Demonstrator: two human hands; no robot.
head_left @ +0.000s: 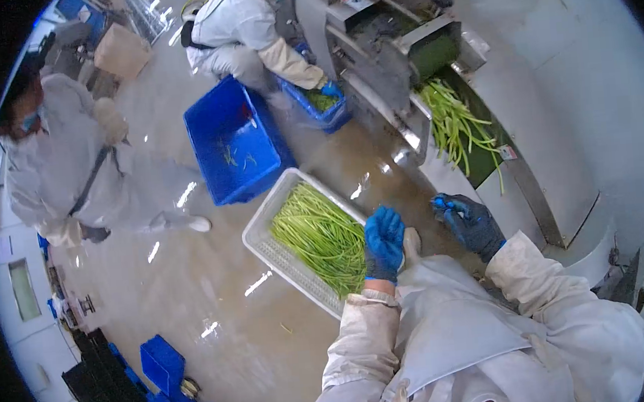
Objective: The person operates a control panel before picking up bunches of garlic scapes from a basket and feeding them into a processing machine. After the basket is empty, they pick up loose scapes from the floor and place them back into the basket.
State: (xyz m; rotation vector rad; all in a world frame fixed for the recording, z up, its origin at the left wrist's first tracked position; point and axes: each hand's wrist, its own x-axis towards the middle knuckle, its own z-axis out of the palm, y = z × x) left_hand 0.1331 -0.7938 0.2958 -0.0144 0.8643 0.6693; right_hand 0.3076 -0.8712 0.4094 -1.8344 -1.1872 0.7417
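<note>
My left hand (383, 243), in a blue glove, is raised at the right edge of a white plastic crate (268, 239). Its fingers are loosely curled together and nothing shows in them. Long green stalks (317, 235) fill the crate. To the right, my right hand (469, 223) is near the conveyor; its glove is dark on the back and blue at the fingers. Those fingers are bent in, with no held item visible. More green stalks (456, 122) lie on the green conveyor belt (489, 180), some hanging over its side.
A metal machine (379, 60) stands at the belt's far end. A co-worker (241, 33) crouches beside it, one hand in a small blue crate (320, 107) of cut greens. Another person (69, 160) stands left. A large blue bin (239, 151) sits on the wet floor (244, 313).
</note>
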